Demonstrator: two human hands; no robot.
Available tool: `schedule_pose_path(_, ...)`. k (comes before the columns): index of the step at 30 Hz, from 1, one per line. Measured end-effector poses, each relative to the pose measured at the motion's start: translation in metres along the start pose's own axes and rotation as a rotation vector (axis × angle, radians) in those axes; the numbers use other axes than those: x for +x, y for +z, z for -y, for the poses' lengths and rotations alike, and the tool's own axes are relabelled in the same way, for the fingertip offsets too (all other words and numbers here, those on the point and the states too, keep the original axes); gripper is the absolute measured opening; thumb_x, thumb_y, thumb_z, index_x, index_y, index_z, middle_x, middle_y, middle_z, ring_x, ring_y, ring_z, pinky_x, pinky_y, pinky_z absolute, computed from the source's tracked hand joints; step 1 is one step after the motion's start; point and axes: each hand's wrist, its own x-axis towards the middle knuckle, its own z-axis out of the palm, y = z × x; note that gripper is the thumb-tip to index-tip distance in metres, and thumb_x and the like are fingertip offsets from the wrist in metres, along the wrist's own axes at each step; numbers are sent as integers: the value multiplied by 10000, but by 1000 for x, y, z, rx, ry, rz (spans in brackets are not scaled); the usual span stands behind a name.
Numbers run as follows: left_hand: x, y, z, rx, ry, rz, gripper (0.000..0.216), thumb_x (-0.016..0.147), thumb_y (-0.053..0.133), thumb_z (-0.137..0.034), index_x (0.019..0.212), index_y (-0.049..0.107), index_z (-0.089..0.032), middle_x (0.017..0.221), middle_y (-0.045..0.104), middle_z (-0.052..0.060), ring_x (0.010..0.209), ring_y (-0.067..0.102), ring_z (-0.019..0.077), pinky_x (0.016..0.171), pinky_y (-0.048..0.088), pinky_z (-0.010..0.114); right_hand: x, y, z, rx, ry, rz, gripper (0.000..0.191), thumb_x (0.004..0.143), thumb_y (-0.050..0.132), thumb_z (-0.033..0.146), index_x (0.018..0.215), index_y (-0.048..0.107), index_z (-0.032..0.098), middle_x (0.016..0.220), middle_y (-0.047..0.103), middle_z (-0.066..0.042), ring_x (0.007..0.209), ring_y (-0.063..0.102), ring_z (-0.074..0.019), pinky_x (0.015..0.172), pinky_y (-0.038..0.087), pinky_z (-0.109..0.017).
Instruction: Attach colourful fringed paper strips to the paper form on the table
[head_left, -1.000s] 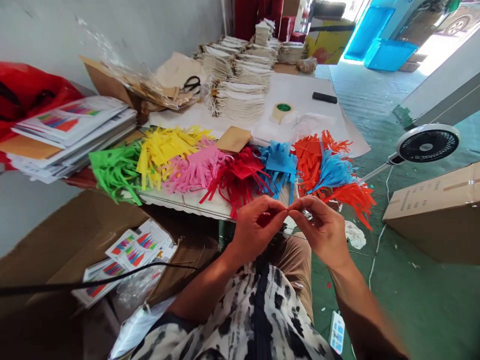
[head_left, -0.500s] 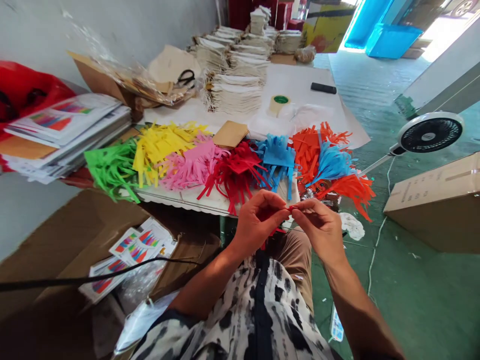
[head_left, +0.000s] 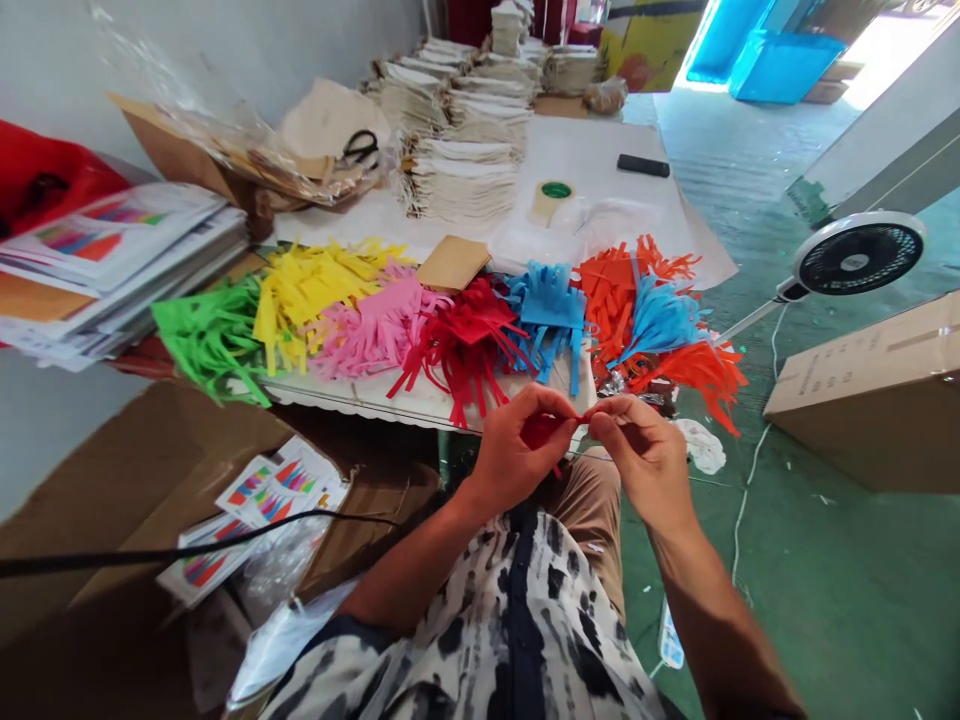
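Note:
My left hand (head_left: 517, 445) is closed, thumb and fingers pinching a red fringed tassel piece (head_left: 541, 430) that is mostly hidden in the palm. Opposite it, my right hand (head_left: 637, 450) pinches the end of the same piece, and the fingertips of both hands nearly meet in front of the table edge. Just beyond them lie dark red fringed strips (head_left: 472, 335) and blue fringed strips (head_left: 551, 300). Farther left are pink (head_left: 382, 325), yellow (head_left: 307, 295) and green fringes (head_left: 214, 335). Orange fringes (head_left: 611, 290) with a light-blue bunch (head_left: 660, 318) lie at the right.
A brown card (head_left: 454, 263), tape roll (head_left: 553, 200), black phone-like object (head_left: 643, 165), scissors (head_left: 361, 148) and stacked off-white bundles (head_left: 465, 180) lie on the table. Printed sheets (head_left: 281, 490) sit in an open carton at lower left. A fan (head_left: 859, 255) and cardboard box (head_left: 877, 400) stand right.
Both hands keep their pinch on the red piece, with the fingertips slightly farther apart and a short red stretch showing between them. The view has shifted slightly.

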Motion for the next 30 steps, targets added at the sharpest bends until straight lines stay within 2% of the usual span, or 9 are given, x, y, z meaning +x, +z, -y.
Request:
schedule_pose_path(2, -1, 1, 3, 122, 103, -25, 51, 927, 719, -211, 954, 678, -195, 932, 724, 25, 843, 694, 131, 780, 557, 237, -1, 2, -2, 46, 37, 21, 215, 961, 728, 452, 938, 756, 240, 795, 707, 13, 717, 627, -134, 662, 484, -259)
schedule_pose_path(4, -2, 2, 5, 154, 132, -35, 48, 918, 713, -197, 950, 678, -197, 944, 730, 29, 855, 701, 136, 789, 566, 242, -2, 5, -4, 65, 39, -16, 209, 959, 733, 451, 944, 757, 244, 805, 711, 15, 716, 619, -128, 657, 477, -252)
schedule_pose_path(10, -4, 6, 4, -93, -42, -10, 111, 918, 736, -243, 939, 643, -185, 950, 712, 33, 841, 699, 122, 787, 587, 227, -12, 11, -10, 1, -35, -91, 127, 975, 723, 389, 997, 750, 266, 906, 728, 12, 809, 645, -141, 756, 496, -280)
schedule_pose_path(13, -6, 8, 6, -141, -61, 4, 119, 919, 738, -238, 954, 637, -187, 952, 705, 29, 836, 688, 118, 783, 578, 226, -14, 11, -11, -43, -66, -104, 103, 977, 722, 365, 980, 745, 265, 904, 713, 16, 816, 633, -142, 774, 495, -287)
schedule_pose_path(19, -6, 8, 9, -66, -36, -37, 91, 915, 727, -208, 938, 641, -187, 929, 682, 14, 797, 663, 107, 749, 558, 214, -11, 4, -9, -38, -54, -94, 103, 966, 733, 348, 1021, 763, 267, 887, 718, 11, 801, 643, -151, 743, 497, -291)
schedule_pose_path(22, -5, 5, 7, -20, -25, 13, 75, 943, 698, -217, 1010, 676, -192, 942, 695, 18, 787, 671, 110, 712, 545, 209, -8, 0, -8, -36, -87, -121, 57, 972, 723, 306, 955, 743, 255, 851, 694, 17, 768, 624, -141, 713, 482, -283)
schedule_pose_path(25, -1, 0, 2, 90, 17, 148, 177, 991, 672, -287, 1139, 725, -205, 1008, 753, 49, 890, 712, 155, 798, 556, 264, -7, -3, -7, -110, -149, -83, 72, 982, 702, 272, 916, 704, 245, 849, 654, 16, 782, 594, -143, 728, 468, -294)
schedule_pose_path(28, 3, -3, -1, 267, 75, 214, 178, 1009, 671, -348, 1063, 762, -206, 1007, 788, 59, 954, 719, 191, 899, 532, 321, -7, -5, -4, -250, -192, -18, 81, 1000, 664, 259, 923, 662, 238, 842, 607, 17, 779, 561, -145, 726, 445, -304)
schedule_pose_path(30, 4, -4, -1, 323, 60, 241, 199, 1030, 635, -357, 999, 753, -199, 957, 783, 51, 895, 708, 183, 857, 520, 311, -8, -6, -3, -300, -193, 14, 105, 1020, 624, 265, 919, 631, 234, 851, 594, 14, 791, 558, -148, 737, 439, -310)
